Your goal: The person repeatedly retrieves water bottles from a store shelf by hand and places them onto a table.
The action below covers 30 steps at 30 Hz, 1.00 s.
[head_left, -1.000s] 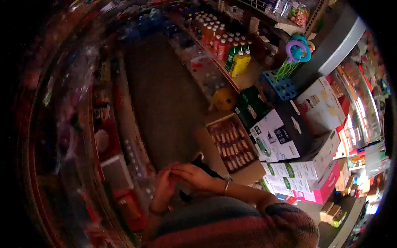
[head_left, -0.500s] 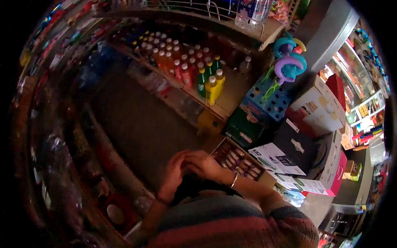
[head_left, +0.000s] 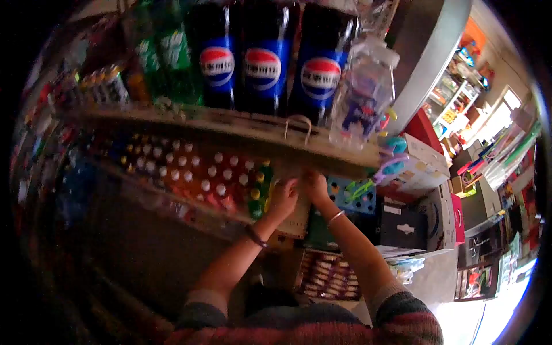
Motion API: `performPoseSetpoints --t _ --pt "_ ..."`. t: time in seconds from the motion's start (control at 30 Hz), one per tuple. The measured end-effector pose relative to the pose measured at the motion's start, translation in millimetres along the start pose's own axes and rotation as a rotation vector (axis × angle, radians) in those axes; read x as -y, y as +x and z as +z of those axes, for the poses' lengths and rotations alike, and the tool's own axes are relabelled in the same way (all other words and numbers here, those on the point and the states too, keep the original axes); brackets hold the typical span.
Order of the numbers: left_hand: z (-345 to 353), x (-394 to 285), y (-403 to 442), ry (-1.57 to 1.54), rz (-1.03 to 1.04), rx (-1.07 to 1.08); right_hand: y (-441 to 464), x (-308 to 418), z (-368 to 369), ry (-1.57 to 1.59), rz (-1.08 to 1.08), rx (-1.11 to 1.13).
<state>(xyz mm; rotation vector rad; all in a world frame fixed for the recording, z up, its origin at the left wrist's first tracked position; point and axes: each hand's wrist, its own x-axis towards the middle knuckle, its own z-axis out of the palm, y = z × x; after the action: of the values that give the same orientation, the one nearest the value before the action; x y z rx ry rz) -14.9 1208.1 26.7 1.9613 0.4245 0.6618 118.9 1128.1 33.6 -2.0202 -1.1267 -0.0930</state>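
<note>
My left hand (head_left: pixel 284 196) reaches forward to the lower shelf, its fingers curled closed beside the green bottles (head_left: pixel 260 190). Anything inside that hand is hidden. Close to its right is my right hand (head_left: pixel 314 185), just below the edge of the upper shelf (head_left: pixel 247 129). The right fingers are dim and blurred, so their grip does not show. Rows of orange and red drinks with white caps (head_left: pixel 204 178) stand to the left of my hands.
Large cola bottles (head_left: pixel 263 69), green bottles (head_left: pixel 172 52) and a clear plastic bottle (head_left: pixel 363 95) stand on the upper shelf. At right are a blue perforated box (head_left: pixel 356 195), a black box (head_left: pixel 402 224) and an open carton of wrapped packets (head_left: pixel 328 276).
My hands were together near my body; now both arms are stretched forward to the lower shelf, slightly apart. The view has tilted up, bringing the upper-shelf bottles into sight.
</note>
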Motion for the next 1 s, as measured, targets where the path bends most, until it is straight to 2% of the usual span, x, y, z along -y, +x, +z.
performPoseSetpoints --t 0.1,0.23,0.4,0.7,1.0 --pt "35 61 88 0.157 0.243 -0.050 27 -22 10 -0.142 0.047 0.023" --pt "34 84 123 0.359 0.249 -0.008 29 -41 26 -0.293 0.068 0.093" --pt "31 108 130 0.519 0.226 0.056 19 -46 32 -0.352 0.073 0.134" --pt "23 115 134 0.593 0.263 0.119 14 -46 31 -0.381 0.054 0.127" --pt "20 108 135 0.590 0.412 0.156 -1 -47 25 -0.402 -0.029 0.048"
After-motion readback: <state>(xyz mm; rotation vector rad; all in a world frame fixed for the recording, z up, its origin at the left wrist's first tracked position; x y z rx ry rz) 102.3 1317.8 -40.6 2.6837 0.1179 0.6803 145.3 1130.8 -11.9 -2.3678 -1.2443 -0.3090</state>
